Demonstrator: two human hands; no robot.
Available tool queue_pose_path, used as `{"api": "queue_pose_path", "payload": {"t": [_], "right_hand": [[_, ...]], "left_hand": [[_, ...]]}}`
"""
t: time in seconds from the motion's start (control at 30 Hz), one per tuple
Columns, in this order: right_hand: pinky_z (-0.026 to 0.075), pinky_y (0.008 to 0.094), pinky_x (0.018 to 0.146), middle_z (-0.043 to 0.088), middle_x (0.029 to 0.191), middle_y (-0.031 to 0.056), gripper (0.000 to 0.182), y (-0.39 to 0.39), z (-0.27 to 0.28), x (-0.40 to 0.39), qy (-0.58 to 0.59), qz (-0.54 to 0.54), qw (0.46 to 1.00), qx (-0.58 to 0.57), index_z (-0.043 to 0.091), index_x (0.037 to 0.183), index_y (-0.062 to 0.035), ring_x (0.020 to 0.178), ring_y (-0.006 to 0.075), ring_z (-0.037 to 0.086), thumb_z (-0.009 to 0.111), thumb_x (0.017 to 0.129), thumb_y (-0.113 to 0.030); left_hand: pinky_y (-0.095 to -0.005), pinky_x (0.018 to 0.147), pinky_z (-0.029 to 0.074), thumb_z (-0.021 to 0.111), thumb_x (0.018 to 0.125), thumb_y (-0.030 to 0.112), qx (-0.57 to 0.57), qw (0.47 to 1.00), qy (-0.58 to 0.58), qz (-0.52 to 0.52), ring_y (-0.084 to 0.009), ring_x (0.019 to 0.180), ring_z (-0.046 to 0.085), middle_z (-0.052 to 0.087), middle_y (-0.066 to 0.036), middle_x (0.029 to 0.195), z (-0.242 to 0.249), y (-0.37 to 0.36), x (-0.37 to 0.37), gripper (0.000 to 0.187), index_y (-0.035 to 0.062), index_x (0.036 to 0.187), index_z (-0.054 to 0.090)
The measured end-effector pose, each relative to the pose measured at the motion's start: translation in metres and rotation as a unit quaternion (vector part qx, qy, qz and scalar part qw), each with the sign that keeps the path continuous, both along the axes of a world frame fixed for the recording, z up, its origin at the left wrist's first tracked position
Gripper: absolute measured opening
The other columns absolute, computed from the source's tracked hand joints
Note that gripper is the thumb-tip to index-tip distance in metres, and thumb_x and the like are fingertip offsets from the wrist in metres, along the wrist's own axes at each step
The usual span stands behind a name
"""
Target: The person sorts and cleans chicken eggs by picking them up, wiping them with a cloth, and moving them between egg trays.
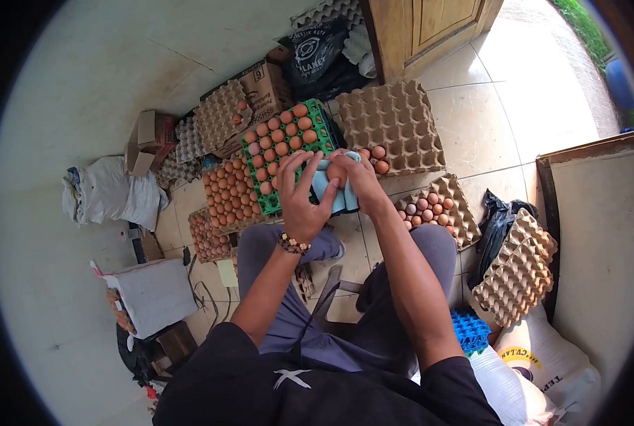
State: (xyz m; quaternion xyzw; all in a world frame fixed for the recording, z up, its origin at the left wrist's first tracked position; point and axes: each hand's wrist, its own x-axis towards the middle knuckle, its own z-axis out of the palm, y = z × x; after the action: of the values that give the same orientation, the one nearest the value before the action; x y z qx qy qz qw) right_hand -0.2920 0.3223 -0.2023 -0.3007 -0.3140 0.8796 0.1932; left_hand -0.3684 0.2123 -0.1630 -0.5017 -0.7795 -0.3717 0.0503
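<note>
In front of my knees, both hands meet around a brown egg (337, 172) wrapped partly in a light blue cloth (320, 183). My left hand (301, 195) has the cloth between its long fingers and thumb, the thumb tip against the egg. My right hand (363, 183) curls round the egg's other side, with cloth beneath its fingers. Just beyond my left hand stands a green plastic egg tray (327, 135), mostly filled with brown eggs. A cardboard egg tray (395, 121) lies past my right hand, with a few eggs at its near corner.
More eggs fill stacked trays (232, 195) at left. Another cardboard tray (462, 213), partly filled, sits by my right knee. Empty trays (519, 266) lean at right near a blue tray stack (469, 331) and white sacks (551, 355). A wooden door (441, 28) stands open ahead.
</note>
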Motion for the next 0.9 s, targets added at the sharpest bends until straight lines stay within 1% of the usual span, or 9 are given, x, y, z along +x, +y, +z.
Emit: {"api": "queue_pose_path", "payload": {"t": [0.07, 0.1, 0.2, 0.3, 0.4, 0.5, 0.6, 0.8, 0.9], "right_hand": [[0.046, 0.0258, 0.076, 0.060, 0.090, 0.0034, 0.017, -0.004, -0.002, -0.003, -0.046, -0.073, 0.996, -0.019, 0.061, 0.096, -0.0030, 0.084, 0.0105, 0.055, 0.058, 0.092, -0.020], [0.046, 0.0258, 0.082, 0.061, 0.098, 0.0045, 0.021, -0.002, -0.009, -0.001, -0.016, -0.055, 0.998, -0.002, 0.061, 0.102, -0.0030, 0.092, 0.0117, 0.056, 0.056, 0.094, -0.022], [0.044, 0.0259, 0.082, 0.059, 0.097, 0.0029, 0.023, 0.003, -0.012, -0.001, 0.002, -0.021, 1.000, 0.020, 0.060, 0.103, -0.0034, 0.091, 0.0111, 0.055, 0.055, 0.095, -0.024], [0.043, 0.0259, 0.080, 0.057, 0.094, 0.0011, 0.023, -0.001, 0.007, 0.000, -0.011, -0.032, 0.999, 0.001, 0.059, 0.100, -0.0038, 0.088, 0.0101, 0.053, 0.054, 0.095, -0.026], [0.041, 0.0255, 0.079, 0.054, 0.090, -0.0008, 0.021, 0.002, 0.006, 0.001, 0.022, 0.018, 1.000, 0.010, 0.057, 0.097, -0.0042, 0.086, 0.0092, 0.050, 0.054, 0.094, -0.025], [0.041, 0.0249, 0.076, 0.052, 0.087, -0.0022, 0.020, 0.000, 0.003, 0.001, 0.054, 0.049, 0.996, 0.056, 0.056, 0.093, -0.0045, 0.083, 0.0086, 0.049, 0.053, 0.092, -0.024], [0.041, 0.0243, 0.074, 0.050, 0.084, -0.0030, 0.020, 0.000, 0.009, 0.004, 0.016, 0.036, 0.998, 0.043, 0.056, 0.091, -0.0048, 0.081, 0.0080, 0.048, 0.053, 0.091, -0.024], [0.042, 0.0253, 0.072, 0.053, 0.086, -0.0014, 0.022, -0.004, -0.002, 0.000, 0.051, 0.047, 0.996, 0.064, 0.057, 0.089, -0.0034, 0.080, 0.0079, 0.048, 0.054, 0.091, -0.025], [0.044, 0.0266, 0.075, 0.057, 0.088, 0.0006, 0.022, -0.004, -0.002, -0.002, 0.012, 0.032, 0.999, 0.039, 0.059, 0.091, -0.0030, 0.081, 0.0092, 0.051, 0.054, 0.092, -0.024]], "left_hand": [[-0.0470, 0.109, 0.028, 0.077, 0.076, 0.020, -0.031, 0.996, 0.079, -0.012, -0.0264, 0.119, 0.051, 0.064, -0.004, 0.114, 0.002, -0.003, 0.006, 0.041, 0.0124, 0.116, 0.070], [-0.0476, 0.109, 0.027, 0.077, 0.075, 0.020, -0.047, 0.992, 0.119, -0.018, -0.0251, 0.118, 0.052, 0.067, -0.002, 0.112, 0.002, -0.004, 0.008, 0.041, 0.0138, 0.115, 0.070], [-0.0476, 0.110, 0.024, 0.078, 0.074, 0.020, -0.064, 0.990, 0.124, 0.009, -0.0222, 0.117, 0.053, 0.071, 0.003, 0.104, 0.002, -0.001, 0.016, 0.037, 0.0155, 0.110, 0.072], [-0.0465, 0.107, 0.026, 0.076, 0.077, 0.021, -0.081, 0.989, 0.122, 0.019, -0.0235, 0.118, 0.052, 0.068, 0.001, 0.107, -0.001, -0.001, 0.009, 0.035, 0.0146, 0.111, 0.072], [-0.0449, 0.103, 0.030, 0.071, 0.083, 0.021, -0.074, 0.995, 0.073, 0.011, -0.0252, 0.115, 0.051, 0.063, -0.002, 0.108, -0.001, 0.000, 0.000, 0.030, 0.0122, 0.112, 0.072], [-0.0442, 0.097, 0.033, 0.064, 0.089, 0.022, -0.073, 0.996, 0.042, 0.007, -0.0272, 0.111, 0.049, 0.057, -0.006, 0.107, 0.000, 0.001, -0.007, 0.026, 0.0115, 0.111, 0.073], [-0.0426, 0.094, 0.036, 0.059, 0.094, 0.024, -0.081, 0.996, 0.036, 0.005, -0.0278, 0.109, 0.047, 0.055, -0.008, 0.107, -0.005, 0.006, -0.010, 0.025, 0.0119, 0.110, 0.073], [-0.0427, 0.097, 0.036, 0.053, 0.098, 0.027, -0.100, 0.995, 0.002, 0.014, -0.0290, 0.111, 0.046, 0.054, -0.010, 0.113, -0.014, 0.012, -0.022, 0.028, 0.0129, 0.111, 0.073], [-0.0427, 0.097, 0.038, 0.057, 0.095, 0.023, -0.068, 0.997, -0.041, 0.009, -0.0303, 0.112, 0.048, 0.055, -0.011, 0.114, -0.013, 0.015, -0.021, 0.025, 0.0115, 0.112, 0.072]]}}
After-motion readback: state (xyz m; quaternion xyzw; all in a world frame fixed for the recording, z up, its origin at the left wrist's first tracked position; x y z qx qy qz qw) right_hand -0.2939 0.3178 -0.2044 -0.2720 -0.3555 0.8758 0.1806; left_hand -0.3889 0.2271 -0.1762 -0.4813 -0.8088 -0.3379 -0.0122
